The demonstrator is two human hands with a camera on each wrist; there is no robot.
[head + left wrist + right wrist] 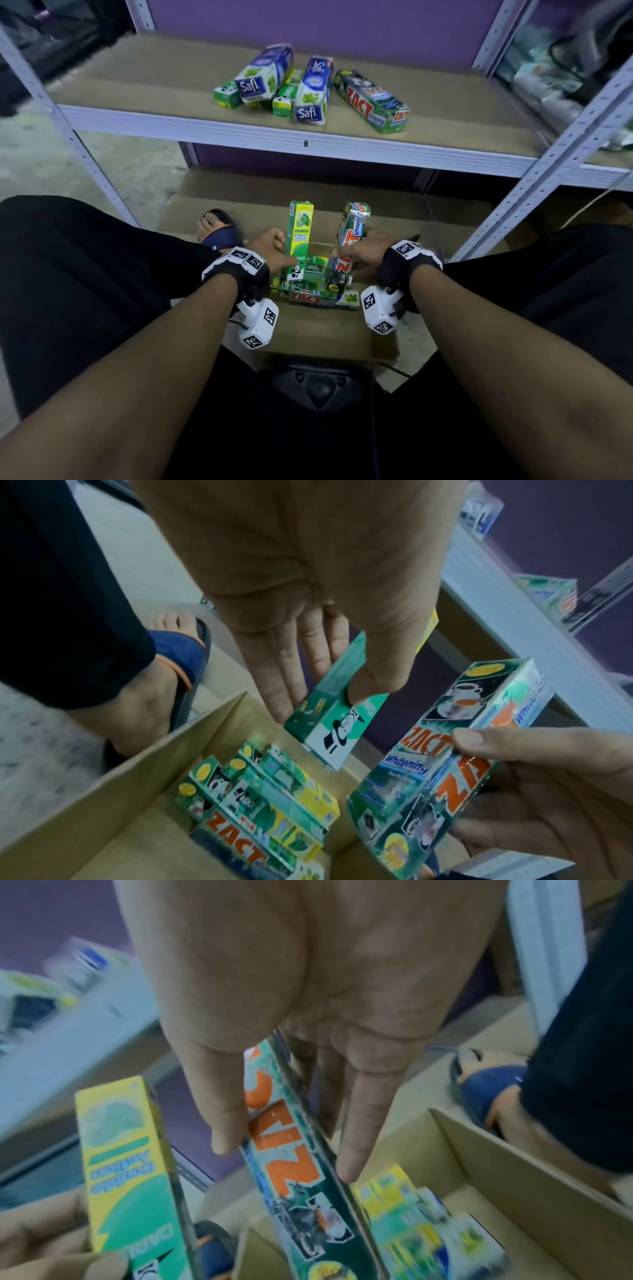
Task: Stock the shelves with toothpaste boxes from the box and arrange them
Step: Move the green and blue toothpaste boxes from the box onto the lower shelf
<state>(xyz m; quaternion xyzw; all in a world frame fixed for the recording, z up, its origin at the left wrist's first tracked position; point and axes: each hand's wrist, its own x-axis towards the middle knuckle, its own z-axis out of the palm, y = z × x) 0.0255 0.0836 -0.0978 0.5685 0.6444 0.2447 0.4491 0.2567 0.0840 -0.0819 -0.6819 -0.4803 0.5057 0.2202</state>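
My left hand (270,251) pinches a green and yellow Darlie toothpaste box (300,229), held upright just above the cardboard box (318,334). In the left wrist view the thumb and fingers (291,674) clamp the Darlie box (337,723) from both sides. My right hand (363,255) grips a green Zact toothpaste box (349,240), also upright; the right wrist view shows thumb and fingers (356,1123) on either side of the Zact box (291,1150). Several more toothpaste boxes (260,802) lie flat inside the cardboard box. Several stocked boxes (308,89) lie on the upper shelf (137,85).
The cardboard box sits on the low shelf board between my knees. Grey metal uprights (561,161) frame the shelf left and right. A foot in a blue sandal (219,228) stands left of the box. The upper shelf has bare board on both sides of the stocked boxes.
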